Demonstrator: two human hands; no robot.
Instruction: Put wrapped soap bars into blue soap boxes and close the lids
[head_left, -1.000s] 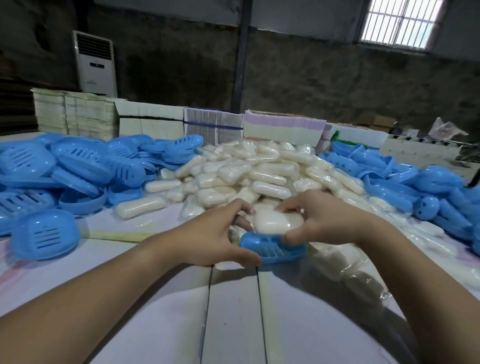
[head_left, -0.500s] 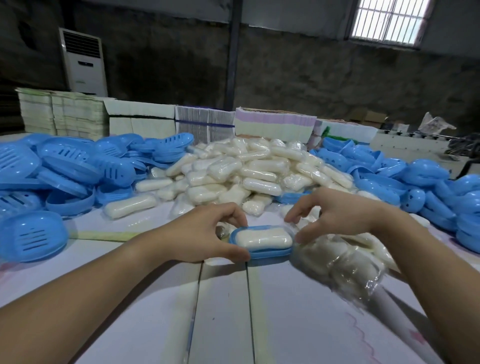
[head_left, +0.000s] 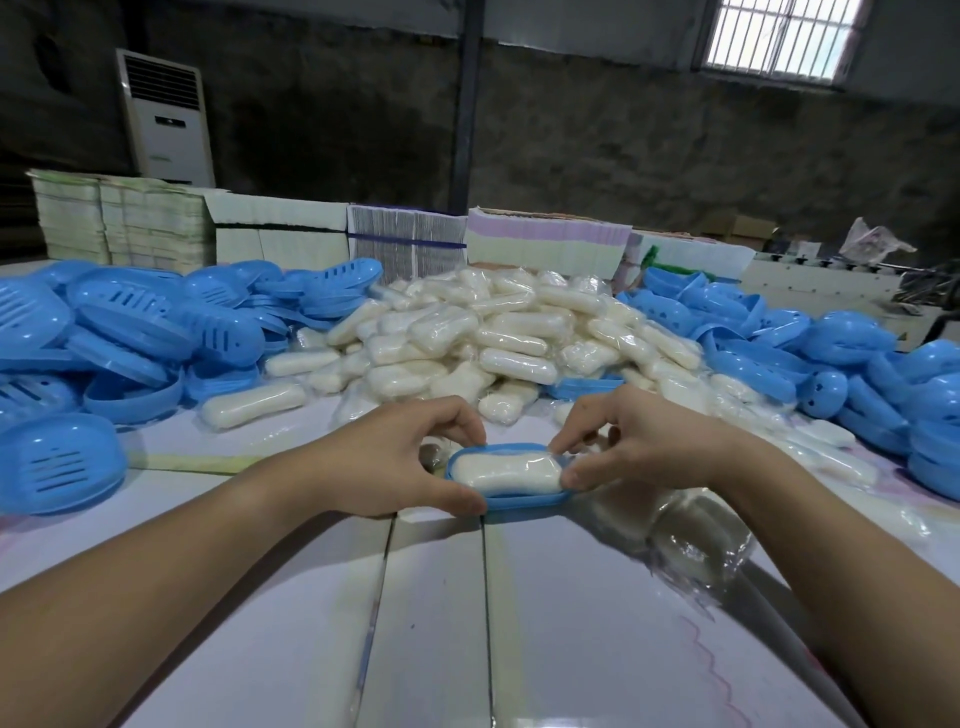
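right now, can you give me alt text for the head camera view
A person's left hand and right hand grip the ends of an open blue plastic soap box base holding a white plastic-wrapped soap bar on a pale table. Behind lies a heap of wrapped white soap bars, flanked by piles of blue soap box parts.

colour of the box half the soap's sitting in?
Blue: the box base, holding the white wrapped soap bar. Head view, the only one.

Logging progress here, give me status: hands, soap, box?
Left hand grips box base. Right hand pinches wrapped soap bar, seated in base. No lid on yet. Nothing blocking.
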